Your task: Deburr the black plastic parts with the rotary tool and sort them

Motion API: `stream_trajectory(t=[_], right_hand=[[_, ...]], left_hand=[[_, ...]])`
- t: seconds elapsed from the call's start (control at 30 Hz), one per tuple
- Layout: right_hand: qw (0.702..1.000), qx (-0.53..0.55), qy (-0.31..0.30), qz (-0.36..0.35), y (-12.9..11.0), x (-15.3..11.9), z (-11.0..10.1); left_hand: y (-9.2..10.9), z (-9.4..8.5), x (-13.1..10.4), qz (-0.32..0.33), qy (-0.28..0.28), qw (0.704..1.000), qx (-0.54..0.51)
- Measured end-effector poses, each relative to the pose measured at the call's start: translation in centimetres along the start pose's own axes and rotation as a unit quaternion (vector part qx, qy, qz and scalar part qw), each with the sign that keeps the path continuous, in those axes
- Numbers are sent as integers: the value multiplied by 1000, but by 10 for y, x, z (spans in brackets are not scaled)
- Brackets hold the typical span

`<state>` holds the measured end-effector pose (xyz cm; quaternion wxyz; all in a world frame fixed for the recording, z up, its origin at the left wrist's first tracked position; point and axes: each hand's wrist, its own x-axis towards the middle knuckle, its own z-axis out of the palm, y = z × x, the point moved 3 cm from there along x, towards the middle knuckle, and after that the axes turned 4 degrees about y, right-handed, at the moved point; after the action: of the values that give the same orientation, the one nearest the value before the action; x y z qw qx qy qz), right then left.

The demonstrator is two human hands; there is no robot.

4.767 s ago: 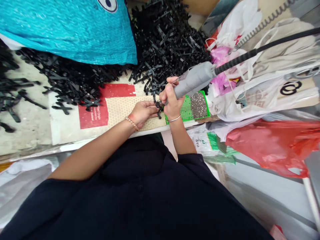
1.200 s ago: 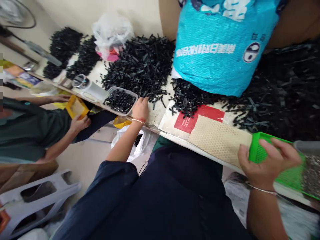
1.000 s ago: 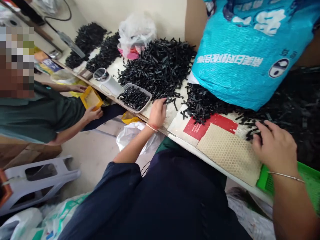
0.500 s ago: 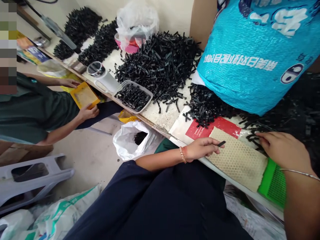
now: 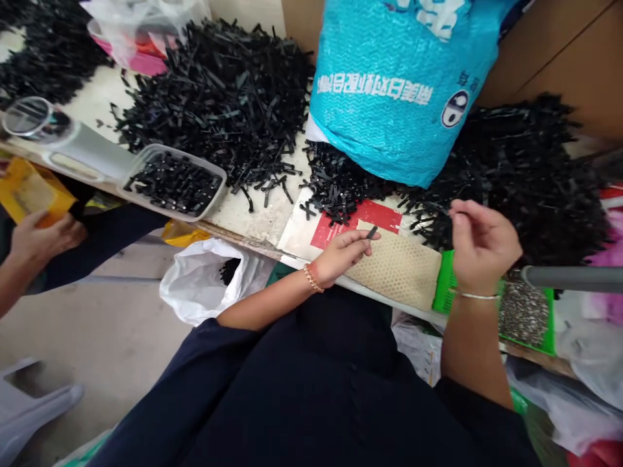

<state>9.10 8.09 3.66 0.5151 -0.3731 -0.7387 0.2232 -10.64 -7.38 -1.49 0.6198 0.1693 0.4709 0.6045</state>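
My left hand is closed on a short black strip, which sticks out past the fingertips above the left edge of a beige honeycomb-textured mat. Over a green tray is my right hand, palm turned up, with the fingers curled and the thumb against them. Whatever it may hold is hidden or too small to name. Small metallic pieces fill the right part of the tray. Behind the mat, loose black strips lie around a red and white sheet.
A large blue bag stands on the black pile behind my hands. To the left are a clear tub of black parts and a white sack below the edge. Another person's hand holds a yellow box. A grey bar juts in from the right.
The view has swung right, bringing the metal pieces into sight. My right hand has left the edge of the black pile and turned palm up. My left hand keeps its black strip.
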Motion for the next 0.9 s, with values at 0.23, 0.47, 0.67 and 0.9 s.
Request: stream_trajectory(t=[0.23, 0.47, 0.67, 0.9], right_hand=[[971, 241, -3, 0, -46, -52, 42], [958, 284, 11, 27, -34, -62, 52], [964, 259, -15, 52, -36, -88, 61], [982, 150, -109, -22, -49, -89, 42]], left_hand=[[3, 23, -16, 3, -56, 998, -5], [9, 8, -25, -20, 4, 997, -72], [17, 14, -32, 12, 11, 995, -100], [18, 7, -31, 30, 60, 996, -56]])
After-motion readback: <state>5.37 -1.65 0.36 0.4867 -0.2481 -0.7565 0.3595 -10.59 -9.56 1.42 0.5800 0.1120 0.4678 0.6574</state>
